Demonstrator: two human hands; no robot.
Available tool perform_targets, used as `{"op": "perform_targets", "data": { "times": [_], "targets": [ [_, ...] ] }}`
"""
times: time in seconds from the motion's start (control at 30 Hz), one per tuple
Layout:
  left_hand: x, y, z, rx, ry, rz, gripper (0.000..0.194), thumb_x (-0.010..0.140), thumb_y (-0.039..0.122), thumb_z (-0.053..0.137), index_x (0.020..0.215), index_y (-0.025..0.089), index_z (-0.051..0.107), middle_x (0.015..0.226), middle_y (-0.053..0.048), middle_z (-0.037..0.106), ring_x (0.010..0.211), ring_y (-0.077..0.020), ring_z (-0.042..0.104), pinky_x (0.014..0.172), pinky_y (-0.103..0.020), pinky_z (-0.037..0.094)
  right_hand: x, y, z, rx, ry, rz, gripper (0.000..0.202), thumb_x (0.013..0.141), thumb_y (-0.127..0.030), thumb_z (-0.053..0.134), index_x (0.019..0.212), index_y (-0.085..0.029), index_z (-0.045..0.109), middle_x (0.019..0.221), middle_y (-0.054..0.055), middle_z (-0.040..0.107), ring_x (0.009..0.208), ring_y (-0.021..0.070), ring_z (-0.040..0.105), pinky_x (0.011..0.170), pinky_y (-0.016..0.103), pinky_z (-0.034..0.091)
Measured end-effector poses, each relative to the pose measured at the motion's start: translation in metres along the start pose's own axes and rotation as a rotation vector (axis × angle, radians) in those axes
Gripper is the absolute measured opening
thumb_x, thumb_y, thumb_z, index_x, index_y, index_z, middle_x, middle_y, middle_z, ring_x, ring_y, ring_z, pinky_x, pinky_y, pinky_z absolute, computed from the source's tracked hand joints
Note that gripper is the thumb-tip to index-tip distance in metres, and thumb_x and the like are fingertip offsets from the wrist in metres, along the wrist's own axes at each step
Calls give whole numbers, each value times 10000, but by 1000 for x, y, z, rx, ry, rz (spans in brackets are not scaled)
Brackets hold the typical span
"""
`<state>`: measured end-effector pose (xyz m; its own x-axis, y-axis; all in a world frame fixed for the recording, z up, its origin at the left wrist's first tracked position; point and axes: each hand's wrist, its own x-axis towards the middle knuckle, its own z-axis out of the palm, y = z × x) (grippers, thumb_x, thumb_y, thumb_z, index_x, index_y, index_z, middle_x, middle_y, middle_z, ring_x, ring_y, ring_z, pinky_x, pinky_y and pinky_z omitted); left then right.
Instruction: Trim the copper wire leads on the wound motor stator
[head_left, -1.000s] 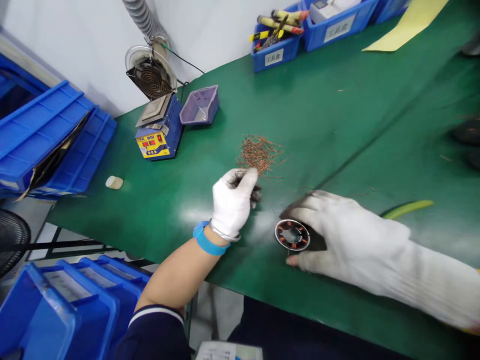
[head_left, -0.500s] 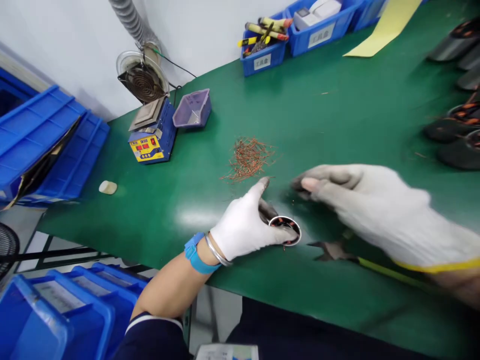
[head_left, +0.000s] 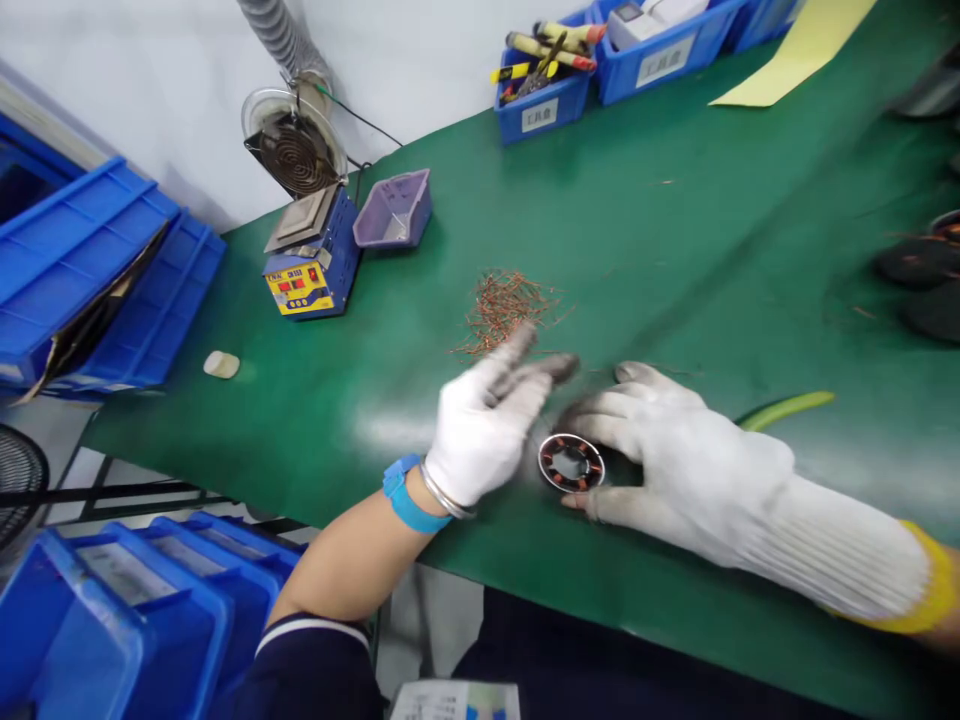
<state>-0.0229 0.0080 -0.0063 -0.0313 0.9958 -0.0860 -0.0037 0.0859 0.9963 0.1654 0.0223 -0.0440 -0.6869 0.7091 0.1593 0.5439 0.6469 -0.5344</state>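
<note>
- We see a small round stator [head_left: 571,463] lying flat on the green bench mat [head_left: 675,230]: a bright metal ring outside, copper-coloured windings around a dark open centre. Its axis points up toward us, so it has no long axis across the mat.
- Our right hand [head_left: 675,470], in a grubby white knit glove with a ribbed cuff and yellow hem, lies at 3 o'clock of the stator. Its fingers are spread and curved around the ring's far and near edges, touching or just beside it; they are not closed on it.
- Our left hand [head_left: 487,425], in a white glove with darkened fingertips, hangs at 10 o'clock of the stator, just beside it. Its fingers are stretched out and close together, blurred; we cannot tell whether they pinch anything.
- A loose pile of thin copper wire clippings [head_left: 506,305] lies at 12 o'clock of the left hand, near its fingertips.
- A yellow-green handle [head_left: 787,408] shows past the right hand at 2 o'clock.
- A blue soldering station [head_left: 311,270] and a purple tray [head_left: 394,210] sit well apart at 10 o'clock.
</note>
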Motion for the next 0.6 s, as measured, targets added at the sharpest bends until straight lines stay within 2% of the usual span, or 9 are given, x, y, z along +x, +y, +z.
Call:
{"op": "perform_targets", "data": {
  "times": [0.07,0.1,0.13,0.2,0.27,0.33,0.43,0.53,0.6],
  "targets": [
    [7,14,-10,31,194,71,556,863,503,652,1317,194,562,1118,-89,759,934,-192,749,815,-313,604,-1,1,-2,0,-19,-9,349,742,-485,690,963,-219,731,964,62,717,923,323,664,1071,663,385],
    [11,21,-17,100,233,52,525,854,537,650,1244,188,603,1049,-80,762,829,-175,742,708,-279,588,-2,1,-2,-8,-16,-1,355,746,-488,690,972,-217,730,973,64,716,931,329,659,1058,659,398],
    [14,28,-23,205,196,-13,488,838,561,657,1135,174,651,942,-65,756,714,-154,710,606,-248,543,-2,2,-1,-21,-2,12,368,749,-493,688,986,-216,730,994,70,715,950,338,652,1046,648,412],
    [17,36,-30,449,-66,-194,420,780,555,714,888,150,697,727,-24,693,569,-116,603,504,-217,438,-4,3,1,-42,35,25,383,769,-501,666,1011,-212,731,1030,85,711,986,345,639,1044,621,422],
    [15,33,-29,582,-343,-293,352,746,492,754,755,145,694,652,-2,647,583,-106,557,524,-213,410,-4,4,3,-53,57,27,384,798,-496,629,1027,-205,731,1039,98,705,989,336,638,1062,609,412],
    [12,22,-21,543,-432,-268,293,751,431,745,713,148,681,657,7,639,622,-103,545,565,-214,416,-3,4,2,-63,42,32,400,797,-490,613,1037,-193,732,1033,110,704,995,349,638,1058,619,415],
    [10,6,-7,295,-283,-196,293,740,425,733,691,152,639,593,26,595,552,-90,522,543,-222,423,1,0,-4,-59,-75,73,413,764,-493,626,1010,-183,744,1025,111,705,1043,410,617,1048,653,415],
    [15,6,-6,52,73,-114,339,730,487,730,757,170,614,559,46,576,462,-88,518,477,-222,417,5,-5,-11,-33,-181,136,409,751,-488,642,1018,-197,751,1074,97,702,1131,448,565,1071,662,390],
    [19,11,-12,42,193,-107,358,742,512,724,773,176,605,549,54,557,427,-78,490,434,-211,375,6,-8,-14,-23,-210,173,424,743,-491,654,1047,-211,752,1131,85,695,1189,464,525,1069,652,394]
  ]
}}
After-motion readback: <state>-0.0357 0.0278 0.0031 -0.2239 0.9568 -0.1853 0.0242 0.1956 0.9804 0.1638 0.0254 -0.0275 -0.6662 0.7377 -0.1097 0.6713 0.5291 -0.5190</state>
